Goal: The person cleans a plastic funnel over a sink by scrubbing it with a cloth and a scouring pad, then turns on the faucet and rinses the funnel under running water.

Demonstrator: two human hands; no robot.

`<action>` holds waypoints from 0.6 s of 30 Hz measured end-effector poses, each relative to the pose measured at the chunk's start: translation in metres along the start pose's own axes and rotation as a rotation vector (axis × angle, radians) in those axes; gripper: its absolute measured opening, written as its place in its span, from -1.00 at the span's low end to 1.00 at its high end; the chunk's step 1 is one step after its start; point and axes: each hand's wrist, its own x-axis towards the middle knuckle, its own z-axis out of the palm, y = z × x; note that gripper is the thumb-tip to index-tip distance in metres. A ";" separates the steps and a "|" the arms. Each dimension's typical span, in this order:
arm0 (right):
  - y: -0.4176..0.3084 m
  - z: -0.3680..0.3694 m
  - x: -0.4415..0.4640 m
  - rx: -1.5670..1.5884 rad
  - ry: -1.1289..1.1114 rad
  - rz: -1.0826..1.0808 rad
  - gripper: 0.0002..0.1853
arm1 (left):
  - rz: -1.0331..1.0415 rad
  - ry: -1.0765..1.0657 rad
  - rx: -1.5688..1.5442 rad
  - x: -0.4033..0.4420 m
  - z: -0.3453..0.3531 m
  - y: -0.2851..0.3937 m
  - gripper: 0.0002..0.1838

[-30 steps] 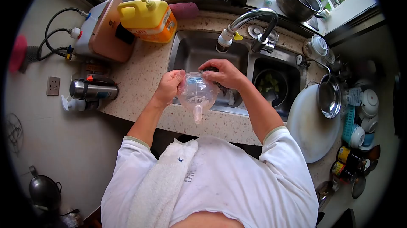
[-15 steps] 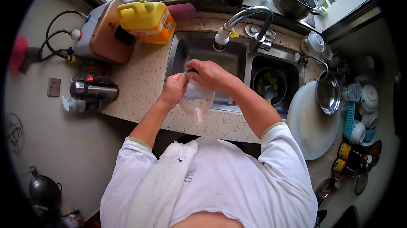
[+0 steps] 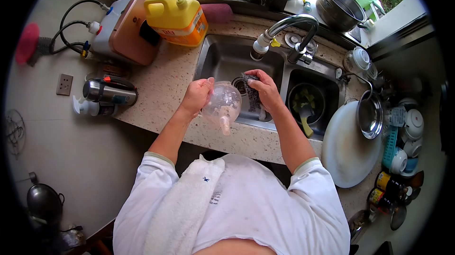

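Observation:
My left hand [image 3: 196, 96] is closed on the edge of a clear plastic funnel [image 3: 222, 101], whose narrow spout points down toward me. Drops or suds speckle its see-through wall. Over the left basin, my right hand [image 3: 266, 91] grips a dark grey scouring pad [image 3: 250, 90], a short way right of the funnel and apart from it. Both hands are above the front part of the steel sink [image 3: 220, 58]. The faucet [image 3: 284, 25] arches over behind them, and no water stream shows from its white nozzle.
In the right basin sits a pot [image 3: 321, 101] with green leafy pieces and a pale-handled utensil. A large yellow jug [image 3: 177, 20] and a thermos [image 3: 109, 92] stand left of the sink. On the right are a round white board [image 3: 348, 150] and a metal ladle [image 3: 369, 115].
My hands have parted: the right one has moved right, away from the funnel, bringing the scouring pad into plain sight. My left hand still holds the funnel. The view has shifted slightly.

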 end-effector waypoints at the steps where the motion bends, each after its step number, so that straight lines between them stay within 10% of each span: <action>1: -0.016 0.009 0.000 -0.190 -0.087 -0.083 -0.75 | -0.020 -0.014 0.067 0.001 0.002 -0.001 -0.60; 6: -0.047 0.048 0.011 -0.902 -0.378 -0.453 -0.84 | 0.075 -0.031 0.149 0.005 0.013 0.000 -0.59; 12: 0.008 0.017 0.003 -0.617 -0.164 -0.003 -0.87 | 0.146 0.041 0.228 -0.004 -0.004 0.006 -0.57; 18: -0.011 0.033 -0.001 -0.590 0.004 -0.233 -0.87 | 0.005 -0.029 0.269 0.003 -0.009 0.002 -0.55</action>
